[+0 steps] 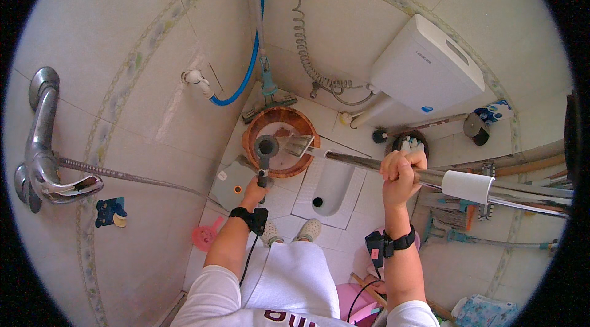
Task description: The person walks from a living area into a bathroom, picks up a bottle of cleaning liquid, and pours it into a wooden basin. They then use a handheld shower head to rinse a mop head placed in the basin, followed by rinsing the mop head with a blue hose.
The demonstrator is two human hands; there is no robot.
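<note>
My left hand (256,192) grips the handle of a grey tool (266,146) with a round, dark-centred head; it may be a hand shower. That head is above a brown wooden tub (246,136) holding cloudy, foamy water (276,130). My right hand (402,175) is closed around a shiny metal pole (352,160), which runs out to the right through a white sleeve (468,187). At the pole's left end, a flat brush (298,145) overlaps the tub's right rim in view. I cannot tell whether the brush touches the rim.
A squat toilet (339,184) is set in the tiled floor right of the tub. A grey scale-like slab (230,189) lies left, near a metal hose (138,176). Behind stand a mop (268,83) and a white cistern (426,67). Brooms (449,212) line the right wall.
</note>
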